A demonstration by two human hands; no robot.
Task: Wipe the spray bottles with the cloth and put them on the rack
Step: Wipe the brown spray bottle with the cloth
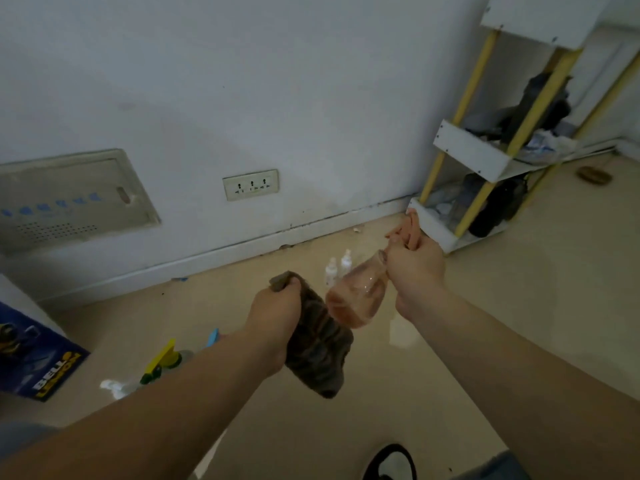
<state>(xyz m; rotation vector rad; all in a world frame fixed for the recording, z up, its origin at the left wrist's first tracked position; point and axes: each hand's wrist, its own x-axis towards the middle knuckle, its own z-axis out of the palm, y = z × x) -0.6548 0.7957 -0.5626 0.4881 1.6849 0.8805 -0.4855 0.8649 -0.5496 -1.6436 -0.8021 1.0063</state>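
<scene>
My right hand (415, 266) grips the neck of a clear spray bottle with pink liquid (356, 299), tilted with its pink trigger head (407, 228) pointing up and away. My left hand (277, 313) holds a dark brown cloth (317, 344) that hangs down, its upper part right beside the bottle's base. Two small white spray bottles (337, 268) stand on the floor near the wall. More spray bottles lie on the floor at lower left, one with a yellow and green trigger (162, 362). The white rack with yellow posts (478, 150) stands at the right against the wall.
The rack's shelves hold dark bottles and bags. A blue box (41, 362) sits at the far left. A wall socket (251, 184) and a grey panel (69, 199) are on the wall. My black shoe (391, 462) shows at the bottom. A brown brush (594, 175) lies beyond the rack.
</scene>
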